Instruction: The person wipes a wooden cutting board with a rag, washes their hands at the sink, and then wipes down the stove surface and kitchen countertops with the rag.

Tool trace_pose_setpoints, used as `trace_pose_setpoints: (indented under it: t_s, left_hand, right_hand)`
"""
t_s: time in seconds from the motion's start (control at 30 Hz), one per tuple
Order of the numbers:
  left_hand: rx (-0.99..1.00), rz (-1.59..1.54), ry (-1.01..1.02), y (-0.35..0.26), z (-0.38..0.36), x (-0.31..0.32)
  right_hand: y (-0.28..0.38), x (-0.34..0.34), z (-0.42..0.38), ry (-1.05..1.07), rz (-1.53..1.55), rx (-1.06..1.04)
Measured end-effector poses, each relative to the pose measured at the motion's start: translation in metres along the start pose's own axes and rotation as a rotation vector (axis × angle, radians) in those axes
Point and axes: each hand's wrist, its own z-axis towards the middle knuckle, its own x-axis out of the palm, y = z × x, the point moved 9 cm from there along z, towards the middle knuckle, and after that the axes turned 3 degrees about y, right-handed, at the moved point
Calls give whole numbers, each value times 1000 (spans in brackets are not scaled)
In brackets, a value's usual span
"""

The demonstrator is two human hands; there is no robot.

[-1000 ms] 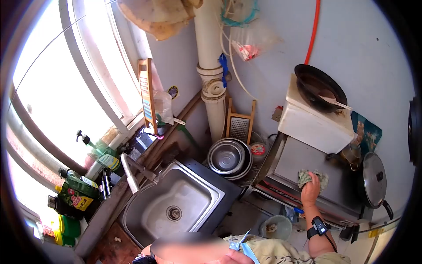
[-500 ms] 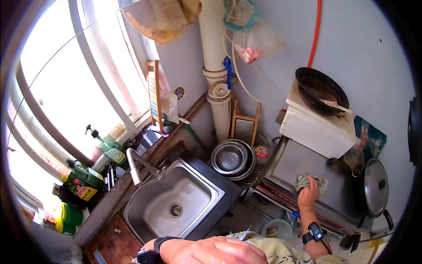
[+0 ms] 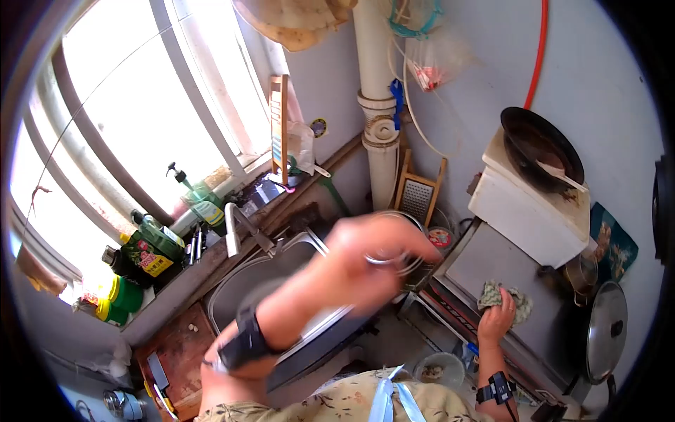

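My right hand (image 3: 498, 320) presses a crumpled light green cloth (image 3: 520, 307) on the grey metal top of the stove (image 3: 485, 261), near its front edge. My left hand (image 3: 376, 257) is raised in front of the sink (image 3: 242, 285) and partly covers the stacked metal bowls (image 3: 420, 264). It is smeared by motion, so its fingers cannot be made out clearly. Black bands with small devices are on both wrists.
A white box (image 3: 524, 218) with a black wok (image 3: 541, 149) stands behind the stove. A lidded pan (image 3: 606, 330) is at the right. Bottles (image 3: 155, 239) line the window sill. A knife (image 3: 158, 371) lies on the wooden board (image 3: 184, 352) at lower left.
My left hand has risen from the bottom edge and reached forward over the sink area. My right hand stays on the cloth on the stove. The whole view has shifted.
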Motion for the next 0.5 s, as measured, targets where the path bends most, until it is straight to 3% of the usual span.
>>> trace_pose_setpoints:
  t_s: [0.03, 0.1, 0.2, 0.27, 0.33, 0.4, 0.5]
  left_hand:
    - [-147, 99, -98, 39, -4, -33]
    - [-206, 87, -374, 114, -22, -108]
    - [-535, 492, -546, 213, -62, -223]
    - [-673, 1000, -477, 234, -71, -273]
    - [-749, 1306, -381, 256, -70, -308]
    - [-960, 1484, -110, 278, -61, -329]
    - [-849, 1671, -100, 304, -57, -363]
  right_hand:
    - [2, -2, 2, -8, 9, 5]
    - [-1, -1, 0, -19, 20, 9]
    - [0, -1, -1, -47, 19, 6]
    - [-8, 9, -5, -16, -18, 45]
    - [-8, 9, -6, -9, -7, 49]
    - [-14, 14, -9, 16, -2, 109]
    - [-23, 17, -13, 37, 24, 216]
